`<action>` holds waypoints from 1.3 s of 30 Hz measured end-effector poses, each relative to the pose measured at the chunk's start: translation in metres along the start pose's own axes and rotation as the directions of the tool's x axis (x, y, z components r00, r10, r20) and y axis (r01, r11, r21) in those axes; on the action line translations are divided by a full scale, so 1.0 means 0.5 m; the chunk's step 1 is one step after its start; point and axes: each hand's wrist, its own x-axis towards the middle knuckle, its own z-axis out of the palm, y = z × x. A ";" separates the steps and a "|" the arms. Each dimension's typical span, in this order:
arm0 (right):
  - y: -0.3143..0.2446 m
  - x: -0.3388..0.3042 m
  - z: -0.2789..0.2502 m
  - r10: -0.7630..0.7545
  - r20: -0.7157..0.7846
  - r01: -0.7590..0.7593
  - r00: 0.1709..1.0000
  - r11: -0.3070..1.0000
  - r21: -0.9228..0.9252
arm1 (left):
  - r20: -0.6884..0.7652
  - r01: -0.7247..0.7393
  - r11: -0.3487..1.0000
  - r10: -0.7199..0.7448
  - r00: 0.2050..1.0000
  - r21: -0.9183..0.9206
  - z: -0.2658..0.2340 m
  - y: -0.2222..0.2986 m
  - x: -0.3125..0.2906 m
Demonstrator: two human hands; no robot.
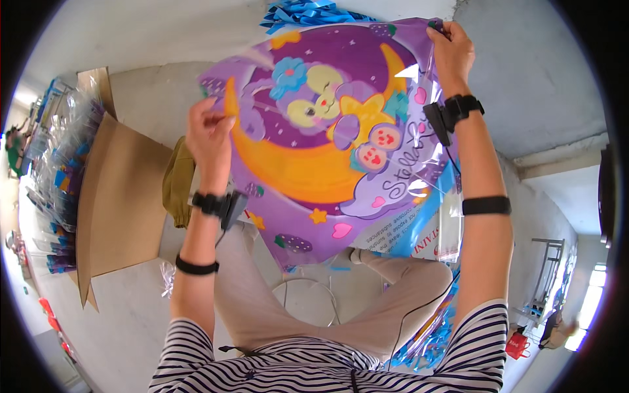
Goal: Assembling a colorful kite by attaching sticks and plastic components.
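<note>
A glossy purple plastic sheet [288,167] is spread out in front of me, printed with a cartoon animal, a yellow crescent moon and stars. Its upper right corner is pinched in my right hand [453,56], thumb and fingers closed on it. On the opposite side, my left hand [211,134] has its fingertips pressed together at the sheet's left edge. From under the sheet's lower right part shows a printed clear wrapper [419,239] with blue and white areas. The sheet hides some of my legs and the floor.
On the left stands an open cardboard box [121,196], beside several clear-wrapped packages [59,196]. Blue streamers [311,14] lie beyond the sheet, and more shiny streamers [426,344] lie by my right leg. An olive cloth [178,183] is near the box. A white round stool [304,301] stands between my legs.
</note>
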 end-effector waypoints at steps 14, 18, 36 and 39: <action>0.201 -0.147 0.021 0.009 0.179 0.054 0.984 0.938 -0.343 | 0.763 -0.591 0.656 0.036 0.646 0.469 0.180 -0.145 -0.162; 0.150 -0.339 -0.066 0.002 0.430 0.061 0.903 0.989 -0.131 | 0.783 -0.605 0.598 -0.062 0.619 0.526 0.173 -0.113 -0.149; 0.159 -0.564 -0.169 0.162 0.654 -0.128 0.739 0.987 -0.100 | 0.805 -0.574 0.731 0.057 0.590 0.369 0.172 -0.076 -0.204; 0.167 -0.554 -0.185 0.247 0.676 -0.246 0.695 0.964 -0.099 | 0.803 -0.471 0.845 0.088 0.589 0.253 0.233 -0.016 -0.204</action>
